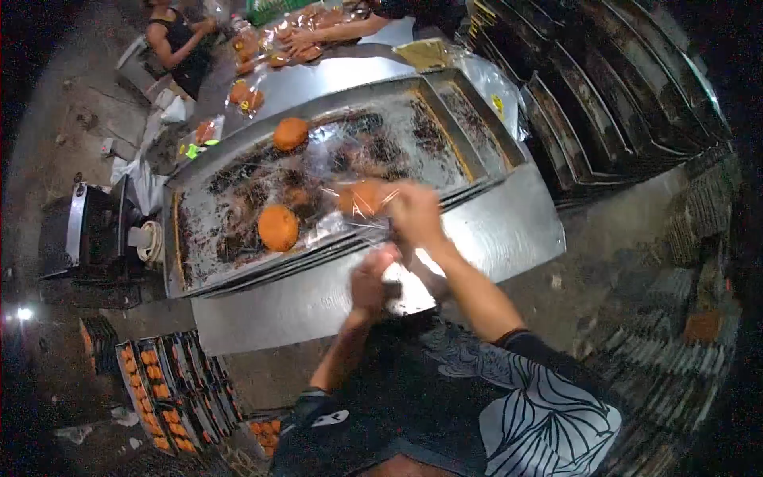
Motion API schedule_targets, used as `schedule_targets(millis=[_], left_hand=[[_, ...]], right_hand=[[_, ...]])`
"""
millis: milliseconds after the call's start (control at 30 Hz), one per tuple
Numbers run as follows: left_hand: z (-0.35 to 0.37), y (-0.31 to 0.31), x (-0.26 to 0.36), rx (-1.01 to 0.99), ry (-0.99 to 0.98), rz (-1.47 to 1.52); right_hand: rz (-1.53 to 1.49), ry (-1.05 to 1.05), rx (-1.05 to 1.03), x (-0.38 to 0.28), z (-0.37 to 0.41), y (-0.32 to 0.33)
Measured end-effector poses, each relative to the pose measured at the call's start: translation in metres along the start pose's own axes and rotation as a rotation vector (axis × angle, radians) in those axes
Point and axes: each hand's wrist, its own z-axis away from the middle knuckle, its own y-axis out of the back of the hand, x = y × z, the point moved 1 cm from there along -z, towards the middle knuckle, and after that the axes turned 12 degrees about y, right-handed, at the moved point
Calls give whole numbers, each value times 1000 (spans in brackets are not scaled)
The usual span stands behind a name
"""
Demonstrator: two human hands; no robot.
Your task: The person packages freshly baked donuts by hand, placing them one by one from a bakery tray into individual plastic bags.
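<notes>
A round orange-brown bun [360, 196] shows inside a clear plastic bag [372, 227] above the front part of a worn metal baking tray [465, 191]. My right hand [416, 215], smeared by motion, is closed on the bag at the bun's right side. Just below, my left hand [370, 280] is curled close to the bag's lower end; what its fingers hold is hidden by blur. Two more buns lie uncovered on the tray, one bun [278, 228] at the front left and the other bun [291, 133] toward the back.
The tray rests on a metal table [270, 322]. Bagged buns [246, 95] and clear plastic bags [497, 95] lie beyond it. Two people work at the far side, one with a hand [302, 41] on bagged buns. Dark trays [588, 103] are stacked right; racks of buns [159, 389] stand lower left.
</notes>
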Motion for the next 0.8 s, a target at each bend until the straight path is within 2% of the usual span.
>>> schedule_targets(millis=[33, 67, 100, 133, 167, 200, 233, 267, 300, 333, 367, 400, 433, 467, 533, 567, 600, 633, 700, 733, 767, 800], left_hand=[[-4, -15, -21, -64, -243, -70], [-9, -30, -44, -121, -474, -114], [-4, -59, -68, -126, -459, -204], [1, -78, -69, -156, -444, -484], [2, -95, -95, -239, -370, -392], [-8, -103, -155, -410, -253, -277], [-18, -111, -213, -559, -115, -168], [-17, -105, -189, -560, -14, -147], [-17, -98, -162, -557, 87, -123], [-15, -91, -133, -548, 187, -97], [-15, -84, -101, -584, 50, -164], [-18, -76, -89, -618, -83, -238], [-19, -76, -94, -594, 162, -102], [-20, -75, -100, -527, 395, 55], [-16, -84, -60, -678, 401, 152], [-15, -91, -75, -497, 34, -87], [-13, -97, -90, -196, -271, -362], [-19, -90, -67, -445, 97, -204], [-9, -96, -68, -519, 78, -31], [-3, -99, -70, -559, 71, 55], [-11, -90, -14, -574, 336, 50], [-12, -85, -13, -441, 447, 99]], right_hand=[[141, 25, 53, 12, -31, 15], [203, 52, 111, -3, -65, 26], [125, 27, 142, 5, -92, 19], [83, 243, 185, 14, -115, 8], [331, 372, 167, 14, -114, 2], [575, 500, 155, 12, -108, -4], [276, 401, -20, 17, -84, 1], [-16, 296, -200, 24, -43, 14], [-100, 150, -346, 41, 9, 27], [-242, -193, -503, 27, 50, 56], [-340, -673, -616, 42, 104, 71], [-135, -521, -805, 60, 147, 83], [-230, -437, -814, 65, 177, 91], [-329, -504, -669, 52, 181, 93], [-229, -542, -544, 62, 179, 86], [-108, -521, -551, 65, 175, 88], [-114, -527, -559, 57, 174, 92], [49, -506, -512, 45, 171, 98], [363, -402, -410, 44, 193, 96], [365, -396, -437, 36, 191, 91], [211, -559, -315, 24, 183, 81], [55, -716, -184, 15, 173, 74]])
